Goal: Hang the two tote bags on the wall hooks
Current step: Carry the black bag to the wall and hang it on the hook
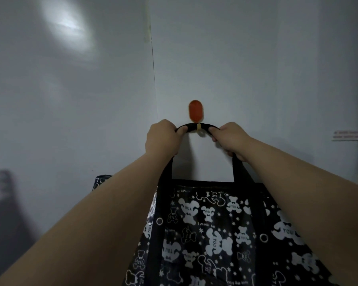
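A black tote bag [211,234] printed with white bears hangs down in front of me against the pale wall. Its black strap [191,127] arches over the small cream peg of an orange oval wall hook [196,113]. My left hand [162,138] grips the strap just left of the peg. On the other side of the peg, my right hand [230,139] grips the same strap. A corner of similar black-and-white patterned material [101,180] shows behind my left forearm; I cannot tell if it is a second bag.
A vertical seam [153,58] runs down the wall just left of the hook. A small white label [350,135] is stuck to the wall at the right, beside a dark edge. A dim shadowed shape lies at the lower left.
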